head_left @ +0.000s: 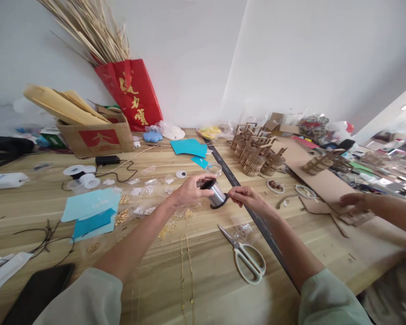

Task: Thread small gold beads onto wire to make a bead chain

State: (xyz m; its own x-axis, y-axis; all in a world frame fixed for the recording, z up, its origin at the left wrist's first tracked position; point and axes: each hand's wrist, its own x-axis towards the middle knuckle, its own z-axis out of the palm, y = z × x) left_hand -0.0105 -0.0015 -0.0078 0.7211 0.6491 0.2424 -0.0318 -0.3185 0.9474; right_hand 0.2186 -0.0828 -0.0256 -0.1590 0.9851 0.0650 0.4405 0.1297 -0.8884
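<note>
My left hand (189,189) is wrapped round a spool of clear thread (218,195) with black end rims, held tilted over the middle of the table. Just right of the spool, my right hand (245,197) has its thumb and finger pinched together close to the lower rim; whatever is in the pinch is too fine to make out. Below the hands lie scissors (246,257) with pale handles and a gold bead chain (186,271). Loose gold beads (164,231) are scattered under my left forearm.
Small bags of white beads (144,190) and blue sheets (93,212) lie to the left. Several small woven baskets (257,153) stand at back right. A co-worker's hand (355,203) reaches in over cardboard (304,160). A red bag (131,95) and carton (94,137) stand at back left.
</note>
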